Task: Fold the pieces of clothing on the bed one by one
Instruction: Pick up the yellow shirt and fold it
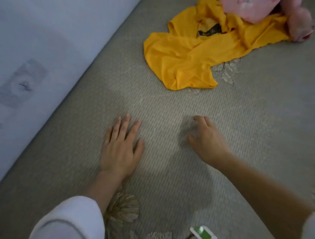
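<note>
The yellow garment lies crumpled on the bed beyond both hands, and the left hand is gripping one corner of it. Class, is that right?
Not quite. The head view shows the left hand resting flat on the bed cover, well apart from the yellow garment and holding nothing. The rest stands: the garment lies crumpled further up the bed.

White sleeves, bare forearms
</note>
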Demonstrator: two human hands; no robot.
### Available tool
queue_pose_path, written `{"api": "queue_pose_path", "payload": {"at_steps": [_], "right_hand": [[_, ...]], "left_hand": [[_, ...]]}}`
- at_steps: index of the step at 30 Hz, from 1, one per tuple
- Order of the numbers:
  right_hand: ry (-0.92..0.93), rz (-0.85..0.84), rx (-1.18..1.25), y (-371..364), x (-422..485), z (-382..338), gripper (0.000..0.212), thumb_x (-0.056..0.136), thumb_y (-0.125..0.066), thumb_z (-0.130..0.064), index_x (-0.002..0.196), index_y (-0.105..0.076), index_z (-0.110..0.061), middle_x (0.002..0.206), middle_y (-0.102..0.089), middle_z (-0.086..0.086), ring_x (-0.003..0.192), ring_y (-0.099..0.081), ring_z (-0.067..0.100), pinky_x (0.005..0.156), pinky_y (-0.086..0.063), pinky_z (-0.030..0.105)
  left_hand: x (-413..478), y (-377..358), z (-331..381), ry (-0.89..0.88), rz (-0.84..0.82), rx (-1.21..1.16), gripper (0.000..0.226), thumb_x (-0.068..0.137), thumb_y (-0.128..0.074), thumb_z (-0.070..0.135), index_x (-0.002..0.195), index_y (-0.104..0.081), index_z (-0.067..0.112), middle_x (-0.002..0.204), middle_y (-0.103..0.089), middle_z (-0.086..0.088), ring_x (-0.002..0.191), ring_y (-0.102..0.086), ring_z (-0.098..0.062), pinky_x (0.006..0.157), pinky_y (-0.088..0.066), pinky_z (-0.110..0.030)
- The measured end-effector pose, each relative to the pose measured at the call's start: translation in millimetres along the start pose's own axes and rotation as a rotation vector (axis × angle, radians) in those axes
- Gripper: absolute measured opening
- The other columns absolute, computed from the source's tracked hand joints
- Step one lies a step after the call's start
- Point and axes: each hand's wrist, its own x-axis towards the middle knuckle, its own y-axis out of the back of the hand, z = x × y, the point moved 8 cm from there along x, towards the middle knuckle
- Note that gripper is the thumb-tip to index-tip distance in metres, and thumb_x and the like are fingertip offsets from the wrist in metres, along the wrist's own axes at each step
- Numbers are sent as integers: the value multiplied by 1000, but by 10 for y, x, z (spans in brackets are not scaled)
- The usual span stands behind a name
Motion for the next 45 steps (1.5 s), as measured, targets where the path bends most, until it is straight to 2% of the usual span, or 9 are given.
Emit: {"api": "queue_pose_path", "payload": {"at_steps": [6, 11, 18, 25, 30, 35, 38, 42, 45], "right_hand": [[-47, 203, 249, 90, 1104, -348, 73, 87, -64, -35, 148, -24, -30, 136, -32, 8, 114, -47, 34, 84, -41, 38], [-145, 319, 170, 60, 1499, -380, 27, 95, -52, -32, 118, -55, -19, 128, -36, 11, 101, -52, 33, 73, -31, 27], [324, 163, -188, -200, 575, -667, 14, 95, -51, -22, 106, -57, -16, 143, -42, 6, 136, -29, 29, 101, -25, 43], [-170, 63, 626, 55, -605, 172, 7, 99, -47, -22, 96, -50, -15, 82, -50, -1, 83, -50, 21, 71, -37, 32], [-346, -232, 1024, 189, -1375, 759, 14, 90, -58, -16, 76, -63, -15, 78, -62, 3, 79, -58, 19, 75, -42, 35], [-310, -221, 541, 521, -2062, 1785, 28, 87, -60, -18, 62, -50, -13, 56, -46, 0, 50, -45, 10, 50, -32, 27], [-365, 20, -112, 817, -2534, 2665, 29, 89, -57, -23, 64, -43, -16, 65, -54, 9, 66, -54, 30, 56, -35, 32], [-346, 68, -367, 717, -3096, 3421, 17, 89, -60, -31, 91, -63, -14, 100, -61, 9, 109, -52, 31, 97, -30, 46], [-379, -59, -322, 375, -3367, 3664, 43, 90, -54, -42, 128, -51, -24, 139, -45, -1, 133, -32, 22, 104, -23, 41]], "left_hand": [[-1, -27, -60, -28, 123, -97, 56, 94, -34, 42, 148, -34, 26, 158, -21, -2, 147, -11, -21, 118, -5, -37], [18, -49, -83, -41, 134, -131, 58, 93, -31, 44, 148, -31, 27, 158, -18, -1, 148, -8, -20, 119, -5, -40], [42, -34, -99, -25, 121, -91, 62, 87, -28, 45, 145, -39, 24, 156, -26, -4, 147, -16, -21, 118, -7, -38], [-141, 77, 244, 195, 16, -343, 91, 86, -62, 30, 152, -2, 11, 148, -34, -18, 132, -38, -34, 105, -35, -44], [-628, 3, 1307, -201, -18, -70, 101, 82, -65, 41, 146, 14, 40, 160, 9, -10, 146, 2, -33, 113, -18, -49], [-1192, -501, 2437, -433, -252, 126, 40, 91, -47, 35, 131, -46, 35, 144, -45, 4, 144, -18, -16, 113, 7, -47], [-1784, -794, 3214, -551, -396, -33, 33, 95, -43, 31, 126, -51, 27, 120, -62, -3, 119, -52, -22, 106, -24, -41], [-2548, -1129, 3833, -616, -593, -239, 47, 95, -48, 41, 141, -43, 29, 150, -39, -3, 140, -30, -20, 110, -25, -38], [-2510, -1037, 3578, -336, -321, -246, 58, 93, -47, 45, 147, -27, 36, 161, -4, 4, 146, 1, -18, 115, -5, -43]]}}
